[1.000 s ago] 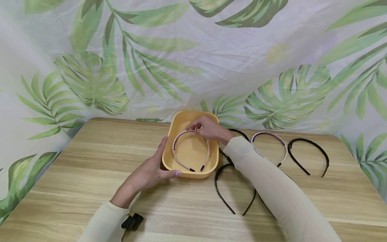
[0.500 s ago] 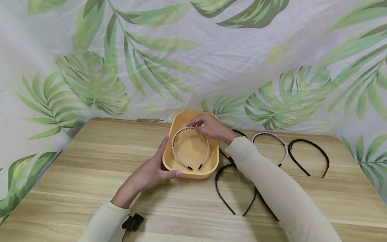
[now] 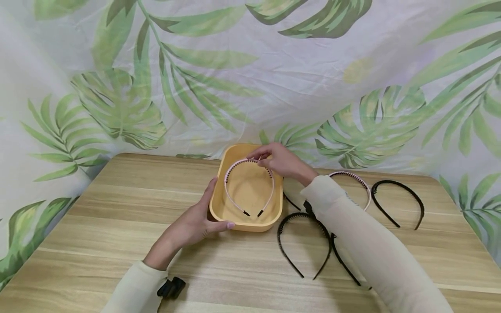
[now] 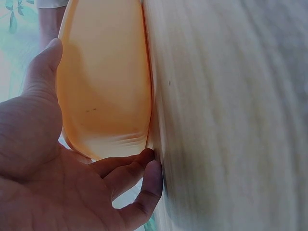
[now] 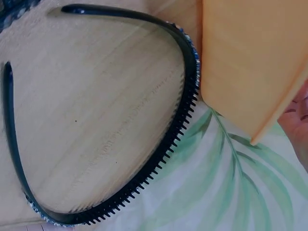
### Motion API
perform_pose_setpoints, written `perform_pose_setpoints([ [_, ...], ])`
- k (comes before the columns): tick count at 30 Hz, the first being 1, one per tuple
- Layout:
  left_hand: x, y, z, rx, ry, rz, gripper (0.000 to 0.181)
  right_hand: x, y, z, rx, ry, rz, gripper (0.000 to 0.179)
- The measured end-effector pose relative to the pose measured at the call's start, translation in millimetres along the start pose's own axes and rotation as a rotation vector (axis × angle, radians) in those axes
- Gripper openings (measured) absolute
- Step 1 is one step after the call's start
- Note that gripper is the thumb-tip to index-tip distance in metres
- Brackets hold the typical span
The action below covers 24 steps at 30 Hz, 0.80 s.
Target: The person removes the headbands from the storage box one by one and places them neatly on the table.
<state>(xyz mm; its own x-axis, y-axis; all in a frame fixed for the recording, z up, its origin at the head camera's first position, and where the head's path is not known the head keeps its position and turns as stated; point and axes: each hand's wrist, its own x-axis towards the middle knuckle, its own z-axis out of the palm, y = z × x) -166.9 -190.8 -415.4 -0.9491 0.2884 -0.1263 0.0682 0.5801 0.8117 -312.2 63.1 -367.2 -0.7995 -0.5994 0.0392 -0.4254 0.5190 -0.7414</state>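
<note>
My right hand [image 3: 283, 161] pinches the top of a pale pink headband [image 3: 225, 181] with dark inner teeth. It hangs over the yellow box [image 3: 250, 227], its black-tipped ends towards me. Whether these tips touch the box floor, I cannot tell. Against the box's left side and front corner lies my left hand [image 3: 192, 221], thumb on the front wall. In the left wrist view its fingers [image 4: 127, 175] curl at the box's lower corner. The right wrist view shows a black toothed headband [image 5: 187, 101] beside the box; the pink one is out of that view.
Right of the box lie more headbands on the wooden table: a black one [image 3: 301, 214] near the front, a pink one [image 3: 354, 175] behind, and a black one [image 3: 391, 181] far right. My right sleeve [image 3: 352, 234] partly covers others. A leaf-patterned cloth [image 3: 219, 78] hangs behind.
My right hand has shifted slightly up and to the right with the pink headband, whose tips have moved away from the box's front wall. The left hand and box have stayed put.
</note>
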Motion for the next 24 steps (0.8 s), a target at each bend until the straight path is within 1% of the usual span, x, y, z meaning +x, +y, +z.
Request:
perform_pose_setpoints([
  [8, -1.0, 0.1, -1.0, 0.021, 0.001, -0.017, 0.127, -7.6, -2.8, -7.1, 0.013, 0.007, 0.019, 0.033],
  [15, -0.2, -0.9, -0.4, 0.02, 0.002, -0.002, 0.128, -17.3, -4.3, -14.7, 0.037, 0.016, 0.024, 0.032],
  [20, -0.1, -1.7, -0.2, 0.033, 0.006, 0.002, 0.128, -27.7, -6.4, -24.8, 0.062, 0.024, 0.041, 0.031],
  [24, -0.1, -1.4, -0.3, 0.036, 0.009, 0.002, 0.128, -38.4, -4.4, -33.8, 0.059, 0.036, 0.053, 0.031],
])
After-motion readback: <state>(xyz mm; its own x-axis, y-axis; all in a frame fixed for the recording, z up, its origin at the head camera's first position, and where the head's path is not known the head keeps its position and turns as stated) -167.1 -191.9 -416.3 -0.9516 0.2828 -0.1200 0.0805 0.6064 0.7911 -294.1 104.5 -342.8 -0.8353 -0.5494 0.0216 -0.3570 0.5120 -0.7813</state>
